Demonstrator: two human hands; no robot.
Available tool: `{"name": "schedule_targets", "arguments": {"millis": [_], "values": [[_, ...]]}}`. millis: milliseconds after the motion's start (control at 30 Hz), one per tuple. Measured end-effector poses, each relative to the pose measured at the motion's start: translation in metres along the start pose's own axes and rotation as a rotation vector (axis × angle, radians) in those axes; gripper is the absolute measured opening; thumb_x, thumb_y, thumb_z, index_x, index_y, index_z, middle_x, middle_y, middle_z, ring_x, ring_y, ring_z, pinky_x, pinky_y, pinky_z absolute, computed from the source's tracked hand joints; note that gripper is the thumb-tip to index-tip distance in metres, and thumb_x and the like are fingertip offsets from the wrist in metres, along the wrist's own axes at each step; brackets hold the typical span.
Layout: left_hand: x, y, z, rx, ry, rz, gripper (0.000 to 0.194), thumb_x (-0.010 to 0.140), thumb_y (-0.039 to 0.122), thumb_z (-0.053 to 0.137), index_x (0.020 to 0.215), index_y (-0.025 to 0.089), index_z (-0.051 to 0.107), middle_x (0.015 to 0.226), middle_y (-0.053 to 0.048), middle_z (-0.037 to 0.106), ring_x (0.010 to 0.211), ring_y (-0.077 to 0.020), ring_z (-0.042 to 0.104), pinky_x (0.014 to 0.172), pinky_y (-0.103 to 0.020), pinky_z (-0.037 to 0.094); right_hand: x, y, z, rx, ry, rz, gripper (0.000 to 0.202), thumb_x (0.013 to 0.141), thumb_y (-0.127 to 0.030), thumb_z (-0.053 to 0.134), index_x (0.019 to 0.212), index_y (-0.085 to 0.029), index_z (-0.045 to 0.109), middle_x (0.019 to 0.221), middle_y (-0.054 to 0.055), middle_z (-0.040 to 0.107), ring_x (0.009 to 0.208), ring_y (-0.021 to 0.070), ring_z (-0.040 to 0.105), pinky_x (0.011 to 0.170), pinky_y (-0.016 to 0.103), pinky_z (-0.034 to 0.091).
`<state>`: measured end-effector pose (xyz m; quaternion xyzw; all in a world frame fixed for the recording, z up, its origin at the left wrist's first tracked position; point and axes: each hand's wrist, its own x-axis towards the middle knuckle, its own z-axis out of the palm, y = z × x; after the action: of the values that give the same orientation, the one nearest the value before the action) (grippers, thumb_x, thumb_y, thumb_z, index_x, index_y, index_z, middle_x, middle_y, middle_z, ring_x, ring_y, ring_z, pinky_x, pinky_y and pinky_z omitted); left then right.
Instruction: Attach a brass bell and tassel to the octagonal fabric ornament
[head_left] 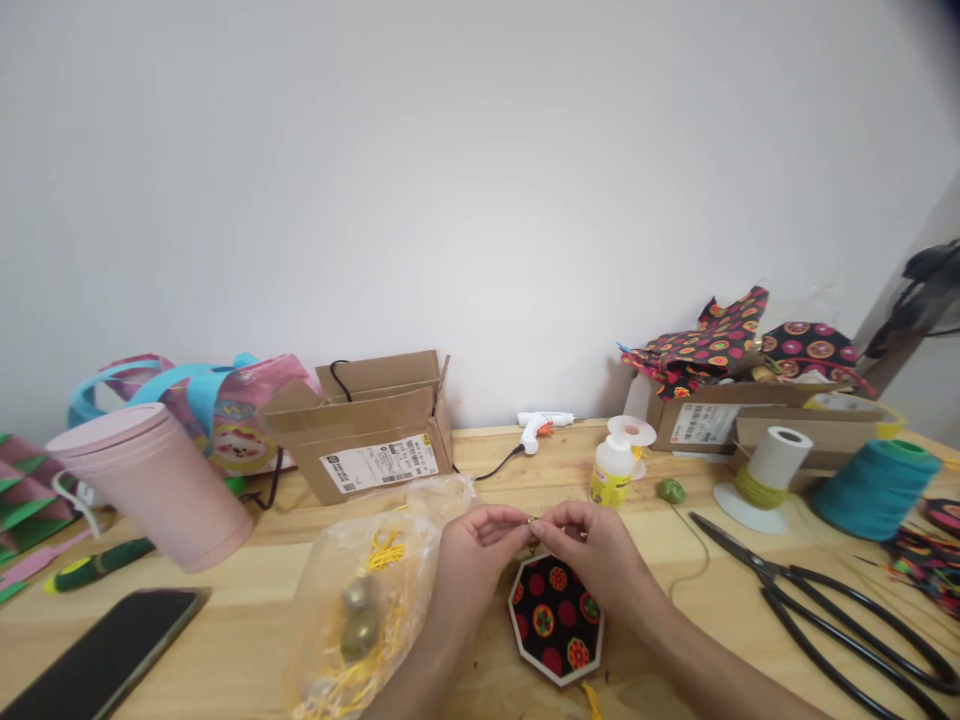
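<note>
An octagonal fabric-covered piece (553, 618), black with red and orange circles and a pale rim, lies in front of me on the wooden table. Just above its top edge, my left hand (484, 550) and my right hand (592, 550) meet with fingertips pinched. Between them shows a small brass-coloured cord end (532, 530), partly covered by the fingers, so its exact form is unclear. A yellow strand (591, 700) sticks out at the lower edge of the octagon. Left of my left wrist lies a clear plastic bag (330, 590) holding brass bells (360, 632) and yellow tassels.
Big black scissors (780, 580) lie open at right, near a spool (776, 470) and a teal thread cone (874, 490). A glue bottle (612, 468) and a glue gun (538, 430) stand behind. Cardboard boxes (375, 430), a pink tumbler (154, 490) and a phone (105, 655) occupy the left.
</note>
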<state>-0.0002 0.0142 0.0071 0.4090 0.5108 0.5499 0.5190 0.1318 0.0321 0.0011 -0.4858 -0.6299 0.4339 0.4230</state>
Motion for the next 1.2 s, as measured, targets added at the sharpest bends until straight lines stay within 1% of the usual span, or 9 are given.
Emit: {"name": "schedule_targets", "arguments": {"millis": [267,333,433,533,667,767,867,1033,1200], "values": [[0.0013,-0.0022,-0.0014,0.004,-0.003,0.006,0.016,0.051,0.015,0.073,0.063,0.012,0.063,0.061,-0.003,0.068,0.06,-0.0136,0.062,0.061,-0.021,0.049,-0.0002,-0.0005,-0.0001,0.27,-0.065,0.107,0.024,0.064,-0.036,0.06,0.057,-0.014,0.058,0.053,-0.002,0.057,0.048,0.0087,0.046,0.046,0.02,0.035],[0.0021,-0.0022,-0.0018,-0.005,0.005,-0.003,0.017,0.051,0.016,0.073,0.063,0.011,0.062,0.06,-0.003,0.068,0.059,-0.0129,0.062,0.06,-0.02,0.049,-0.0004,-0.0003,-0.0002,0.309,-0.073,0.138,0.024,0.064,-0.037,0.061,0.056,-0.014,0.057,0.048,-0.004,0.053,0.043,0.0065,0.042,0.042,0.018,0.032],[0.0026,-0.0022,-0.0022,-0.042,0.019,-0.027,0.018,0.051,0.017,0.073,0.064,0.011,0.062,0.059,-0.002,0.067,0.057,-0.0113,0.061,0.058,-0.019,0.048,-0.0001,0.0,-0.0005,0.301,-0.088,0.158,0.024,0.064,-0.036,0.06,0.056,-0.014,0.056,0.04,-0.008,0.043,0.036,0.0037,0.031,0.037,0.017,0.024],[0.0012,-0.0025,-0.0027,-0.079,0.018,-0.056,0.021,0.051,0.018,0.074,0.067,0.011,0.062,0.059,-0.002,0.067,0.057,-0.011,0.061,0.058,-0.018,0.048,0.0003,0.0006,-0.0006,0.293,-0.106,0.13,0.025,0.065,-0.037,0.059,0.058,-0.013,0.057,0.04,-0.008,0.041,0.037,0.0033,0.028,0.036,0.017,0.022],[-0.0012,-0.0033,-0.0025,-0.149,-0.003,-0.109,0.024,0.052,0.019,0.074,0.07,0.011,0.062,0.062,-0.004,0.068,0.06,-0.0124,0.062,0.062,-0.02,0.049,0.0001,-0.0001,-0.0002,0.298,-0.076,0.125,0.024,0.063,-0.037,0.061,0.06,-0.014,0.058,0.047,-0.005,0.048,0.041,0.005,0.036,0.039,0.017,0.027],[-0.001,-0.0031,-0.0013,-0.184,-0.022,-0.119,0.025,0.052,0.021,0.075,0.071,0.011,0.062,0.062,-0.004,0.068,0.062,-0.013,0.063,0.065,-0.022,0.049,0.0002,-0.0014,-0.0002,0.28,-0.091,0.105,0.023,0.064,-0.036,0.06,0.061,-0.014,0.059,0.055,-0.002,0.057,0.049,0.0086,0.047,0.047,0.019,0.036],[-0.0002,-0.0023,-0.0002,-0.177,-0.004,-0.11,0.025,0.053,0.022,0.074,0.07,0.011,0.062,0.061,-0.004,0.067,0.061,-0.013,0.063,0.065,-0.022,0.049,0.0002,-0.0016,0.0,0.25,-0.119,0.056,0.022,0.065,-0.035,0.059,0.063,-0.013,0.06,0.061,0.002,0.061,0.056,0.0123,0.053,0.054,0.022,0.04],[0.0,-0.002,-0.0007,-0.168,0.013,-0.111,0.024,0.052,0.021,0.075,0.069,0.011,0.061,0.061,-0.004,0.067,0.059,-0.0115,0.062,0.062,-0.02,0.049,-0.0021,-0.0026,0.0011,0.159,-0.112,-0.012,0.018,0.069,-0.03,0.055,0.064,-0.013,0.059,0.061,0.002,0.061,0.057,0.0126,0.052,0.055,0.023,0.041],[0.0003,-0.0026,-0.0023,-0.154,0.033,-0.09,0.021,0.055,0.021,0.073,0.069,0.01,0.061,0.06,-0.004,0.067,0.059,-0.0115,0.061,0.063,-0.021,0.048,-0.0034,-0.0055,0.001,0.067,-0.024,-0.084,0.014,0.072,-0.026,0.051,0.065,-0.015,0.056,0.059,0.0,0.058,0.053,0.0109,0.051,0.051,0.021,0.04]]}}
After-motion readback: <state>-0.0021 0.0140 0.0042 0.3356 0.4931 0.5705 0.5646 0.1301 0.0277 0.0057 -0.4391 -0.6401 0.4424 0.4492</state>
